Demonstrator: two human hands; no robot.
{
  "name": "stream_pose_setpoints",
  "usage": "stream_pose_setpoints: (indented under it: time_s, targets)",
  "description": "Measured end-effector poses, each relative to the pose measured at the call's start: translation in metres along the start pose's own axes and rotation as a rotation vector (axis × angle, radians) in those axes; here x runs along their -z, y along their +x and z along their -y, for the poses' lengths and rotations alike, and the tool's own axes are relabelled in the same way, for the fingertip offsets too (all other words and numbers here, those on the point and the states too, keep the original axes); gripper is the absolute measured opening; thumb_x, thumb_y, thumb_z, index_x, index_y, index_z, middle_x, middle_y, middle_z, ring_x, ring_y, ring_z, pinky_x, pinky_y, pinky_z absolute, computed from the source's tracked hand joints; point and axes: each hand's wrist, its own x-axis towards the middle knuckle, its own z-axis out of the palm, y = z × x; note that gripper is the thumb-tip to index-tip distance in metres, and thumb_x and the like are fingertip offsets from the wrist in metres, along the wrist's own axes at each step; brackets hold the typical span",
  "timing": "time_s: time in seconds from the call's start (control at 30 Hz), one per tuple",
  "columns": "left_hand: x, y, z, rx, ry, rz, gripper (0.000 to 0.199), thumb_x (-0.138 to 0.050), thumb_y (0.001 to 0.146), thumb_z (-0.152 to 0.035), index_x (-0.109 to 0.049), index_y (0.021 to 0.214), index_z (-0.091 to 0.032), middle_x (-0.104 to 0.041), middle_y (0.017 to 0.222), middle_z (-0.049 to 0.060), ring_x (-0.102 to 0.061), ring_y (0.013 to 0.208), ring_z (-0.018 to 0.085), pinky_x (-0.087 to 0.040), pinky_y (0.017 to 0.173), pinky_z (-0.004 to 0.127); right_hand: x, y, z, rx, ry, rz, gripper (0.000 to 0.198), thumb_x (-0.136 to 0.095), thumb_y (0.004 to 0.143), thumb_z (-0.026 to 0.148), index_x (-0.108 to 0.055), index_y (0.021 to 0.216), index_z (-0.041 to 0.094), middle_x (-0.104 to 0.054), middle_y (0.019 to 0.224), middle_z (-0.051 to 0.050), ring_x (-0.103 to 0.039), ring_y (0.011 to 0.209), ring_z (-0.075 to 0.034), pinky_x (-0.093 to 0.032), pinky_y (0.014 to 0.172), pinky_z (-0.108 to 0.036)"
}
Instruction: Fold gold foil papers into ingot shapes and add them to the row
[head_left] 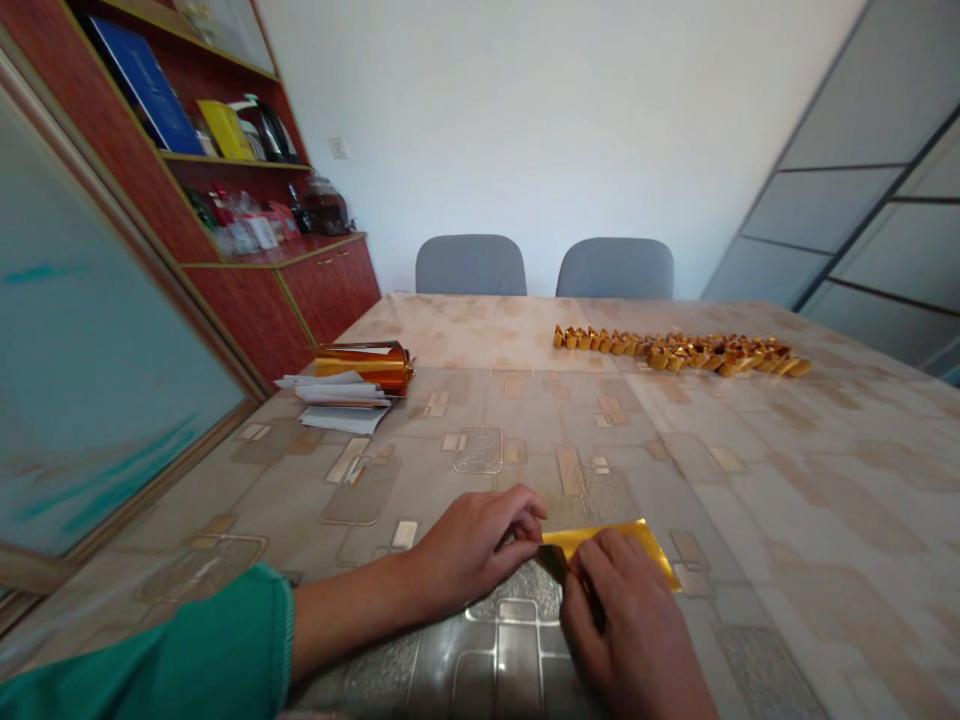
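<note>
A sheet of shiny gold foil paper [652, 548] lies on the table close to me, its near left corner turned up and darker. My left hand [487, 540] has its fingers curled at the left end of the sheet, thumb and fingertips closed on its edge. Over the near side of the paper rests my right hand [622, 600], fingers bent and pressed together on the lifted part. The right fingertips partly hide the fold.
Many folded gold paper pieces [720, 355] stand in rows at the far right of the patterned table [420, 470]. At left lie a gold foil roll [367, 370] and a stack of white paper [345, 402]. Two grey chairs [470, 265] stand behind.
</note>
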Motion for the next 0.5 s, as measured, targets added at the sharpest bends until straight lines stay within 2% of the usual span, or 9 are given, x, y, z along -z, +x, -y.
stream_pose_setpoints:
  time_s: [0.1, 0.27, 0.5]
  targets:
    - [0.000, 0.003, 0.002, 0.004, -0.035, -0.017, 0.013, -0.059, 0.092, -0.017, -0.055, 0.103, -0.019, -0.070, 0.087, 0.000, -0.065, 0.074, 0.013, -0.048, 0.068, 0.023, -0.002, 0.002, -0.001, -0.017, -0.058, -0.024, 0.017, -0.046, 0.086, 0.013, -0.052, 0.073, 0.023, -0.057, 0.074, -0.005, -0.055, 0.069, -0.023, -0.038, 0.062, -0.033]
    - [0.000, 0.008, 0.008, -0.036, 0.077, -0.012, 0.017, -0.068, 0.086, -0.016, -0.059, 0.100, -0.019, -0.065, 0.082, -0.003, -0.060, 0.068, 0.012, -0.045, 0.066, 0.022, -0.006, 0.004, -0.004, -0.030, -0.145, -0.021, 0.017, -0.046, 0.081, 0.012, -0.046, 0.069, 0.024, -0.055, 0.070, -0.005, -0.053, 0.064, -0.023, -0.035, 0.059, -0.033]
    - [0.000, 0.013, 0.015, -0.080, 0.098, -0.006, 0.019, -0.074, 0.083, -0.013, -0.061, 0.097, -0.017, -0.064, 0.081, -0.004, -0.059, 0.069, 0.011, -0.043, 0.065, 0.020, -0.010, 0.001, -0.007, -0.029, -0.194, -0.030, 0.016, -0.046, 0.079, 0.012, -0.045, 0.070, 0.024, -0.054, 0.070, -0.005, -0.052, 0.064, -0.023, -0.033, 0.060, -0.033]
